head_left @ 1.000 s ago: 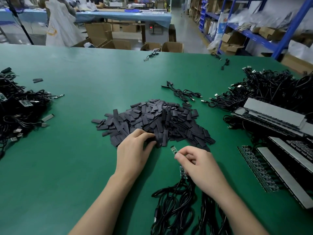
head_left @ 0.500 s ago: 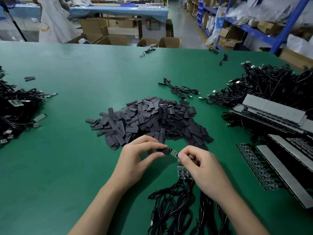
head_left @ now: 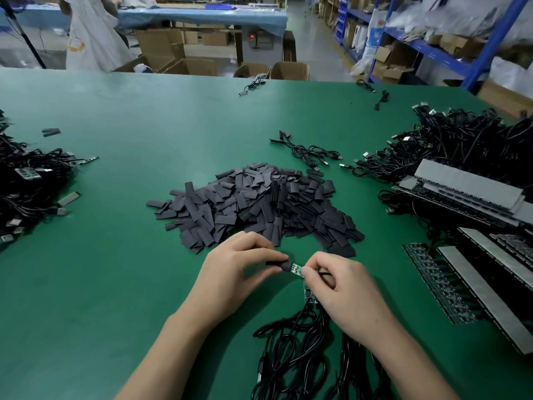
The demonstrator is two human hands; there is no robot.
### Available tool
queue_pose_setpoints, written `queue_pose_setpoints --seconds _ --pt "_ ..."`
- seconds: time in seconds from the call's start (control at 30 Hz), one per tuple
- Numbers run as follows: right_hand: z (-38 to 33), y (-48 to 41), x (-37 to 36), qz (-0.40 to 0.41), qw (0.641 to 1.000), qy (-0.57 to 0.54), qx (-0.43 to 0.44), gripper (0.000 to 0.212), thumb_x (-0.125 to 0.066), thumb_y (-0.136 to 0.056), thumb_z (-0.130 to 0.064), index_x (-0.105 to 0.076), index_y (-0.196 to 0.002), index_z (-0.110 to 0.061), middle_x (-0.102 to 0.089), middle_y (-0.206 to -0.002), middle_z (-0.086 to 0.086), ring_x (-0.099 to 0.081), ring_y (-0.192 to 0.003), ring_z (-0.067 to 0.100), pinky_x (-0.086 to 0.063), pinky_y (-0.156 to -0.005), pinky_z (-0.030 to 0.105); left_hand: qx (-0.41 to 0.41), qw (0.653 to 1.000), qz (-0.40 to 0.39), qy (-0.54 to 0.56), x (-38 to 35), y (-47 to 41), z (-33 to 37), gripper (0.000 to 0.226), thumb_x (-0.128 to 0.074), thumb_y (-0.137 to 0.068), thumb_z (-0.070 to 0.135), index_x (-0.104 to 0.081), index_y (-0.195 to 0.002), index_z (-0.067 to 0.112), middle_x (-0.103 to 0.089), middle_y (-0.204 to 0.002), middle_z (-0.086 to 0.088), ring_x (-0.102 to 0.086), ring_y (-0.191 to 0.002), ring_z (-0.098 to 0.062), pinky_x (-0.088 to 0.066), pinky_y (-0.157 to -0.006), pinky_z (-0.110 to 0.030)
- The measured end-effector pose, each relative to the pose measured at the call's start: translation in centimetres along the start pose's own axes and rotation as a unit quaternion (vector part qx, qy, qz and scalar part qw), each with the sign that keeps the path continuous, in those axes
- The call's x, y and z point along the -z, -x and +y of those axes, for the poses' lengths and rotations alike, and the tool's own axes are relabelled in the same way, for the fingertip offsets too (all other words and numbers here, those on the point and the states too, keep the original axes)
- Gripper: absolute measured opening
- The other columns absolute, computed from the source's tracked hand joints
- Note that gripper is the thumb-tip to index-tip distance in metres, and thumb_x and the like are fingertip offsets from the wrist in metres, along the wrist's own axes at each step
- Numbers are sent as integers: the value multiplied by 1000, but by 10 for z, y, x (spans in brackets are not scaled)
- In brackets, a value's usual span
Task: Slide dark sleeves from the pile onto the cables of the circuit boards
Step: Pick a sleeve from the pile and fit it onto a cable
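Observation:
A pile of flat dark sleeves [head_left: 259, 206] lies mid-table on the green mat. Just in front of it, my left hand [head_left: 230, 278] pinches one dark sleeve [head_left: 281, 265] between thumb and fingers. My right hand [head_left: 343, 293] pinches a small green circuit board [head_left: 296, 268] by its near end. The sleeve's mouth covers the board's left tip. A second board [head_left: 309, 294] lies under my right hand, with black cables [head_left: 291, 356] trailing from it toward me.
A heap of black cables [head_left: 450, 145] and stacked board panels [head_left: 473, 197] fill the right side. More panels [head_left: 490, 278] lie at the near right. Another cable heap [head_left: 26, 186] sits at the left edge. A loose cable [head_left: 311, 153] lies behind the pile.
My left hand picked a sleeve from the pile's front edge and brought it to the board held by my right hand. The sleeve now overlaps the board's tip.

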State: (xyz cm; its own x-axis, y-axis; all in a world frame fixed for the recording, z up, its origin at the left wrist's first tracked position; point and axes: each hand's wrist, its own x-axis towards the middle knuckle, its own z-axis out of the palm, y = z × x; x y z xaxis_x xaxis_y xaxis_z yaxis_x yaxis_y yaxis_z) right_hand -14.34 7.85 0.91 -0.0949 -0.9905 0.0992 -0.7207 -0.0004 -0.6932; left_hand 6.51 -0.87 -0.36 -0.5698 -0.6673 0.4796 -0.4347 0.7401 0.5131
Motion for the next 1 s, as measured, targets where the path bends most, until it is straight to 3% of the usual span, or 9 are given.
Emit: queue_pose_setpoints --seconds 0.1,0.27,0.57,0.77,1.0 --pt "1 0 0 -4 1000 14 -4 28 -60 -99 -36 -55 -72 -31 -54 -65 -32 -52 -60 0 -37 -59 15 -44 998 -3 -55 2 0 1 16 -74 -93 37 -78 -108 33 -64 -105 17 -59 -96 -8 -52 -80 -26" --pt "4 0 2 -11 1000 24 -7 29 -56 -102 -40 -56 -75 -29 -55 -70 -26 -50 -62 6 -31 -53 22 -59 996 -21 -63 4 -1 4 17 -71 -94 40 -78 -108 36 -61 -99 17 -55 -91 -7 -50 -76 -24" --pt "4 1 2 -27 999 32 -2 30 -52 -104 -40 -54 -76 -29 -55 -75 -30 -50 -64 4 -33 -54 21 -23 998 -48 -31 4 0 6 17 -71 -94 39 -77 -109 34 -61 -101 19 -55 -98 -6 -50 -83 -25" --pt "7 -1 5 -19 1000 6 -9 32 -52 -104 -39 -55 -75 -25 -54 -67 -22 -47 -59 6 -31 -53 21 -10 998 -56 -3 5 0 8 17 -71 -95 38 -77 -110 33 -61 -103 21 -57 -101 -3 -50 -86 -26" --pt "7 -1 4 -29 1000 11 -6 33 -52 -103 -40 -54 -73 -27 -55 -68 -26 -48 -59 4 -34 -54 19 20 998 -61 23 3 0 12 16 -75 -93 32 -78 -109 31 -62 -104 19 -63 -92 -1 -55 -81 -29"
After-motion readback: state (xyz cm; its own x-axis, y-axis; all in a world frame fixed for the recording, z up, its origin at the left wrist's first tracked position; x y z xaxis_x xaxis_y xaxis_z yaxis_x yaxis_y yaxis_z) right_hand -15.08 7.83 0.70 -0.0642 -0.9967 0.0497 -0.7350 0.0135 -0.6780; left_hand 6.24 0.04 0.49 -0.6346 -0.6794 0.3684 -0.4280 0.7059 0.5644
